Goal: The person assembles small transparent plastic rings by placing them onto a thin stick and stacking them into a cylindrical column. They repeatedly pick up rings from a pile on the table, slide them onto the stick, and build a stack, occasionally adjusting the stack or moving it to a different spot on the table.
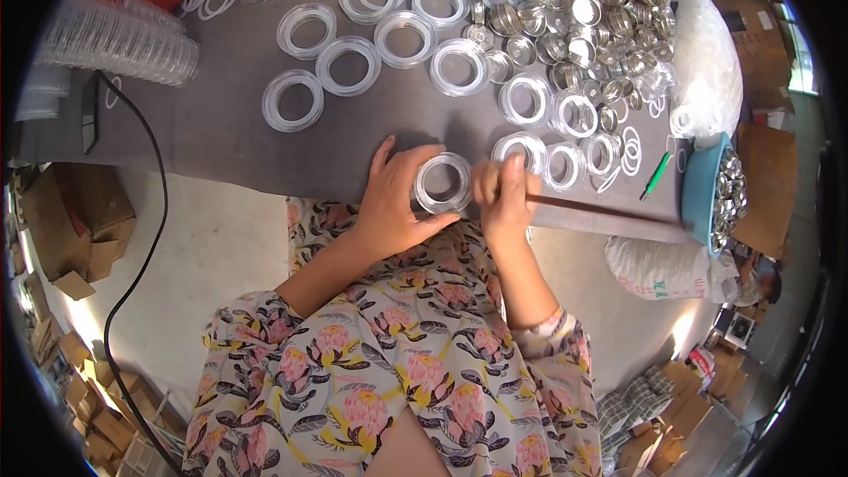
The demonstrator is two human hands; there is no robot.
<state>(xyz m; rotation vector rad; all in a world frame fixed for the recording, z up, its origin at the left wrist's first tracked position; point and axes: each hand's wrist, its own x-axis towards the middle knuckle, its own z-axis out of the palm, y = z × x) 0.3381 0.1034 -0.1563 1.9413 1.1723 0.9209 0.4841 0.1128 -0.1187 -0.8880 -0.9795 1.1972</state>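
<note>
At the table's near edge, a clear round plastic ring [465, 185] lies with my left hand [389, 199] curved around its left side. The left thumb is at its near rim and the fingers at its far rim. Just to the right, my right hand [508, 199] is closed and somewhat blurred; whatever its fingers pinch, if anything, is hidden. Several more clear rings [294, 122] lie spread beyond my hands. To the right are thin white rings [631, 155] and a slim green tool [656, 175].
Heaped small silver metal cups [583, 13] cover the far right. A blue tub [698, 185] of metal pieces and a white plastic bag [707, 62] stand at the right edge. Stacked clear plastic pieces [124, 40] and a black cable [157, 150] are at the left.
</note>
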